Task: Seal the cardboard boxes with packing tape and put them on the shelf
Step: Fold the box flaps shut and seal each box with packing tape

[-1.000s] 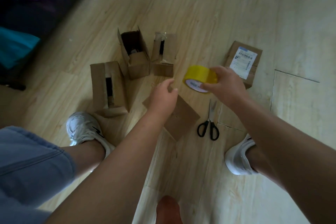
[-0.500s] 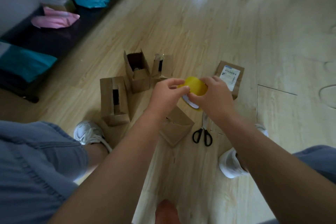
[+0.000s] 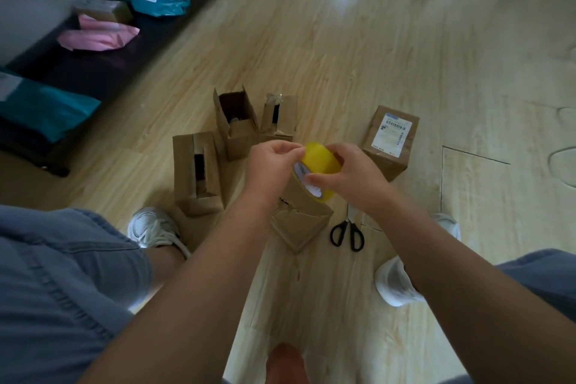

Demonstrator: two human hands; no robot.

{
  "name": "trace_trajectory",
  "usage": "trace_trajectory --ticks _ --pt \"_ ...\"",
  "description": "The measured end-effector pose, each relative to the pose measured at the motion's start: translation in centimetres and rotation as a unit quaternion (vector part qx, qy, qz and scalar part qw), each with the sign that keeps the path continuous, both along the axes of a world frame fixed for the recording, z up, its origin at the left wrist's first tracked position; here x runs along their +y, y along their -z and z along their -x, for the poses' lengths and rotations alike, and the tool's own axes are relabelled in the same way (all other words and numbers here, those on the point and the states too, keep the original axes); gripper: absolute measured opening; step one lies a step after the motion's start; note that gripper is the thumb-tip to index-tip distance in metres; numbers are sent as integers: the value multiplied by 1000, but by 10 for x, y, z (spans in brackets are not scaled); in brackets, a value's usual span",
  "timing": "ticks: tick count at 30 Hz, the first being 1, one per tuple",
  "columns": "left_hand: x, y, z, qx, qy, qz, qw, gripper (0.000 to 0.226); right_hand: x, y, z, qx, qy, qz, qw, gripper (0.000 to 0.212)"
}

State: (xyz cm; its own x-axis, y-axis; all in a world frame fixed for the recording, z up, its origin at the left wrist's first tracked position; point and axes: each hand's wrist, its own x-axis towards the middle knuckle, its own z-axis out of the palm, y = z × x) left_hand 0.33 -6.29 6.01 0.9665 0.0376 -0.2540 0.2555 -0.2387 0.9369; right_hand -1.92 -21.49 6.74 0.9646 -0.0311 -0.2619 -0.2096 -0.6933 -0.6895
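Tape roll (image 3: 318, 165), yellow, sits gripped in the right hand (image 3: 352, 178) above a closed box (image 3: 300, 221) on the floor; left hand (image 3: 271, 165) fingertips pinch its top edge.

Tape roll (image 3: 321, 162) was bright yellow, its core white with dark lettering. Open boxes (image 3: 196, 171) were plain brown. Sealed box (image 3: 386, 165) was brown, and its label (image 3: 392, 137) white with black barcode. Scissors (image 3: 347, 235) had black handles. Floor (image 3: 343, 56) showed pale wood grain. Shoes (image 3: 149, 227) were white-grey, shorts (image 3: 62, 274) faded blue denim. One mailer (image 3: 96, 37) was pink, another (image 3: 156, 0) teal.
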Motion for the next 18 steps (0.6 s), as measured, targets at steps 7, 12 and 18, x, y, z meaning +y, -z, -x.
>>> trace_trajectory --ticks 7,12,18 --pt "9 12 -10 38 -49 -6 998 7 -11 8 6 131 -20 -147 980 25" --pt "7 19 -6 -7 -53 -81 995 8 -4 11 5 113 -1 -157 981 27" --pt "10 23 -9 -9 -81 -61 995 7 -2 29 9 121 39 -84 988 47"
